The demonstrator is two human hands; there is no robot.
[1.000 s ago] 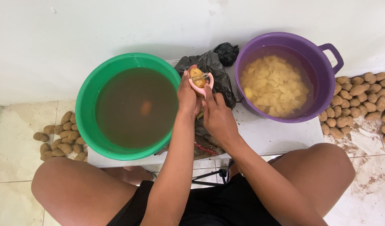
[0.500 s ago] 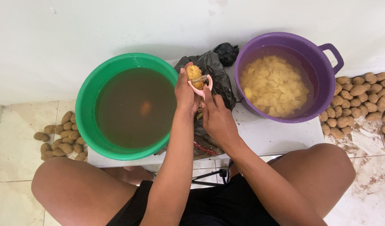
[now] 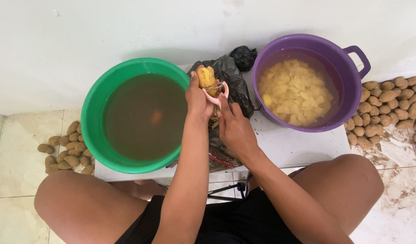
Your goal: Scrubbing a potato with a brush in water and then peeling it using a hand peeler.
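**Mia:** What is the left hand (image 3: 196,97) doing?

**Ben:** Its grip is clamped on a potato (image 3: 206,77). The potato is yellow and stands up out of the fingers, partly peeled.

**Mia:** And the right hand (image 3: 235,126)?

**Ben:** Its grip is closed on a pink peeler (image 3: 216,94). The peeler touches the potato at the potato's 5 o'clock side.

**Mia:** Where is the potato?

**Ben:** Up in the air, over a black bag (image 3: 233,83). The bag lies on the white desk (image 3: 289,147), between two tubs. Peels lie on the bag, just under the hands.

**Mia:** Tell me about the tubs.

**Ben:** The green tub (image 3: 93,113) is at 9 o'clock from the hands. It is full of brown, muddy water, and something orange shows under the water. The purple tub (image 3: 348,81) is at 3 o'clock from the hands. It holds water and lots of yellow peeled pieces (image 3: 291,92). It has a handle at its 2 o'clock side.

**Mia:** Are there more potatoes?

**Ben:** Yes. A small brown pile (image 3: 65,149) lies on the tile floor at 9 o'clock, just beside the green tub. A big brown pile (image 3: 391,110) lies on the floor at 3 o'clock, just beside the purple tub. The floor there is dirty.

**Mia:** Where does the person sit?

**Ben:** At 6 o'clock, with bare knees wide apart and black shorts.
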